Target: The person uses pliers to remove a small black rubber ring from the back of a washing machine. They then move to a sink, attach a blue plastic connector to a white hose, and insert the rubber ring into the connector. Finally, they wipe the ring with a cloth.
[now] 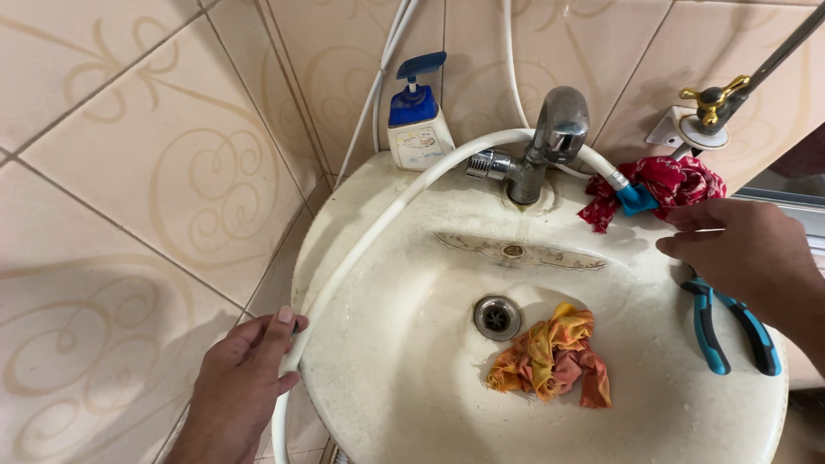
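Observation:
My left hand (241, 378) grips the white hose (378, 225) at the left rim of the cream wash basin (404, 404). The hose runs up from there to a chrome fitting on the tap (550, 137). My right hand (748, 253) hovers over the right rim with fingers loosely curled, holding nothing, just below a red patterned cloth (666, 185) with a blue hose end (636, 199). Blue-handled pliers (730, 331) lie on the rim under that hand. An orange and yellow rag (554, 357) sits in the bowl beside the drain (497, 316).
A soap dispenser with a blue pump (417, 120) stands on the back left rim. A brass wall valve (711, 107) sticks out at upper right. Beige patterned tiles cover the wall behind and to the left. White cables hang down the wall.

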